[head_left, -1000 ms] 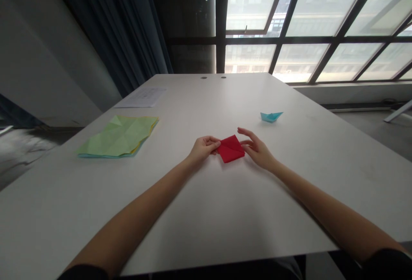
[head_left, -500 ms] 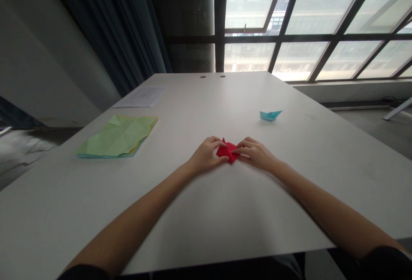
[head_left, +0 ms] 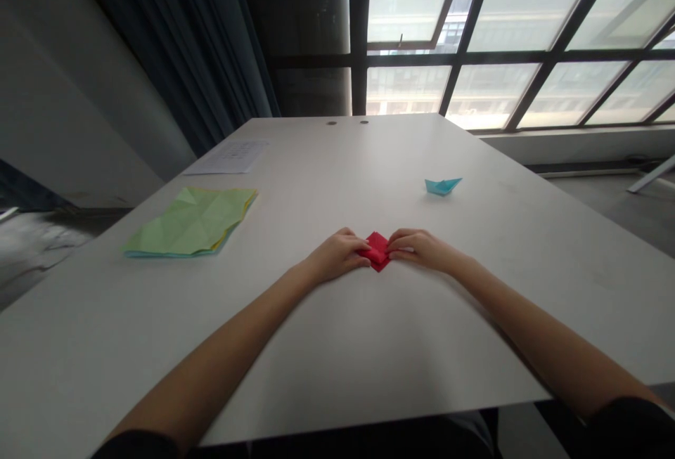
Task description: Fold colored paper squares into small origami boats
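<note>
A small folded red paper [head_left: 377, 249] lies between my hands at the middle of the white table [head_left: 337, 346], its outline roughly a diamond. My left hand [head_left: 344, 255] pinches its left corner between thumb and fingers. On the opposite side, my right hand [head_left: 416, 248] grips the right corner with its fingertips. Both corners are partly hidden under my fingers. Beyond my right hand sits a folded light-blue paper boat [head_left: 443, 186].
To the left lies a stack of creased paper sheets [head_left: 195, 220], green on top with yellow and blue edges beneath. Behind it is a printed white sheet [head_left: 232, 157]. Two round holes are near the table's far edge. A curtain and windows stand beyond.
The red paper now shows a flatter diamond outline, and its raised point at the upper left no longer shows. My fingers have shifted to its left and right corners.
</note>
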A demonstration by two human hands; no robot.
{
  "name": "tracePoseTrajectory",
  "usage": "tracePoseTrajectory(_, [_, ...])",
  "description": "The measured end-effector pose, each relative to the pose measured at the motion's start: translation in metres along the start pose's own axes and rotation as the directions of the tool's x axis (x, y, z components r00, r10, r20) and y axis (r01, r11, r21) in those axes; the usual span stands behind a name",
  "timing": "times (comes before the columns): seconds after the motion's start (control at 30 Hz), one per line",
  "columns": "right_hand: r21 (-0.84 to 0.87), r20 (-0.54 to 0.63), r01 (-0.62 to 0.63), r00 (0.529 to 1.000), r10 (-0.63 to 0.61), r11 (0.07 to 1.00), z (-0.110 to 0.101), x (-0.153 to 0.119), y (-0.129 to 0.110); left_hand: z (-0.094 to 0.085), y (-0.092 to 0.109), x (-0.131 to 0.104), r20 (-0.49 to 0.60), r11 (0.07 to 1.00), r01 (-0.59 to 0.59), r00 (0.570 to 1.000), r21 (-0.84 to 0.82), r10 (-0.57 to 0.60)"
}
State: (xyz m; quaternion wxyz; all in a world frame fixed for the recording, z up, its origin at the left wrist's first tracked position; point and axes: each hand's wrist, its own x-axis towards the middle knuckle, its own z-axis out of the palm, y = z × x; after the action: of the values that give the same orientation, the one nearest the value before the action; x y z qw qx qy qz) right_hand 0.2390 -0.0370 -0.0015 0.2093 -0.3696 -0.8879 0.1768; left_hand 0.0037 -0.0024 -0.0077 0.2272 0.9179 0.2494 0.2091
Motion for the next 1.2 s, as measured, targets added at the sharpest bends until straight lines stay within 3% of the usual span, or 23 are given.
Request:
tracePoseTrajectory(0.17, [-0.116, -0.004, 0.042, 0.999, -0.043, 0.992, 0.002, -0.001, -0.003, 0.006, -0.002, 0.001, -0.052, 0.99, -0.075, 0.995, 0.12, 0.082])
tracePoseTrajectory(0.37, [-0.171, -0.037, 0.041, 0.998, -0.048, 0.984, 0.009, -0.002, -0.004, 0.01, 0.0, -0.001, 0.002, 0.958, -0.143, 0.989, 0.248, 0.148])
tracePoseTrajectory(0.47, [-0.188, -0.052, 0.007, 0.998, -0.017, 0.982, 0.013, 0.0, -0.006, 0.012, 0.004, -0.002, -0.017, 0.964, -0.091, 0.995, 0.248, 0.098])
tracePoseTrajectory(0.57, [-0.163, -0.111, -0.095, 0.991, 0.077, 0.982, 0.014, 0.002, -0.007, 0.016, 0.006, -0.001, -0.102, 0.98, 0.025, 0.995, 0.2, -0.004])
tracePoseTrajectory(0.7, [-0.008, -0.171, -0.273, 0.948, 0.268, 0.962, 0.014, 0.004, -0.005, 0.019, 0.005, 0.001, -0.208, 0.988, 0.154, 0.966, -0.011, -0.152])
tracePoseTrajectory(0.83, [0.12, -0.228, -0.342, 0.904, 0.361, 0.932, 0.015, 0.005, -0.004, 0.017, 0.005, 0.002, -0.244, 0.934, 0.265, 0.915, -0.241, -0.322])
tracePoseTrajectory(1.0, [0.066, -0.289, -0.366, 0.883, 0.369, 0.928, 0.02, 0.006, -0.003, 0.019, 0.008, 0.005, -0.255, 0.947, 0.293, 0.913, -0.131, -0.317])
tracePoseTrajectory(1.2, [-0.042, -0.312, -0.305, 0.908, 0.277, 0.951, 0.027, 0.007, -0.003, 0.023, 0.009, 0.007, -0.293, 0.945, 0.326, 0.901, -0.032, -0.321])
